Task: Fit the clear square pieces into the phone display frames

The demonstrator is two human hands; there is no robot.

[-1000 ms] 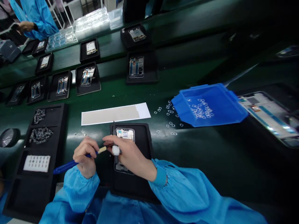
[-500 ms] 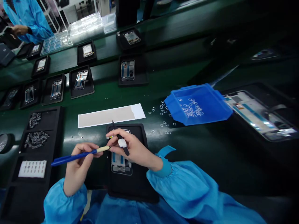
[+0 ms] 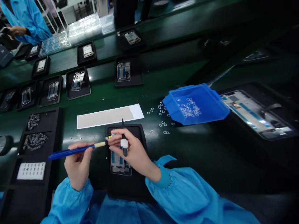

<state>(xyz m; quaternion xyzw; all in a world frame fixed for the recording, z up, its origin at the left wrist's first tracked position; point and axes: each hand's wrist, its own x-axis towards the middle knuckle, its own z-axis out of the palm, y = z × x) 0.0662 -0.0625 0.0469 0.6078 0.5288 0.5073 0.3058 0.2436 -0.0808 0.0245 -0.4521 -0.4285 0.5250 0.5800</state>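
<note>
My left hand (image 3: 78, 163) is closed round a blue pen-like tool (image 3: 70, 152) with a cream tip, which points right toward my other hand. Black tweezers (image 3: 125, 151) with a white wrap round them rest in my right hand (image 3: 135, 152), tips pointing away from me; its fingers are partly spread. Beneath that hand lies an opened phone frame (image 3: 121, 169) with blue strips, in a black tray (image 3: 140, 186). My right hand covers part of the frame's upper half. A small yellow piece shows beside the fingertips.
A blue bin (image 3: 203, 105) holds small white outlined pieces, with more scattered beside it. A beige-and-white strip (image 3: 105, 118) lies beyond the tray. At left stands a black compartment tray (image 3: 52, 130) with small parts. Phone trays (image 3: 78, 84) line the far side; a person in blue (image 3: 37, 21) stands beyond.
The blue tool has drawn back left, its tip now apart from my right fingers. My right fingers have opened somewhat and the tweezers stand straighter. The row of phone trays has shifted slightly left.
</note>
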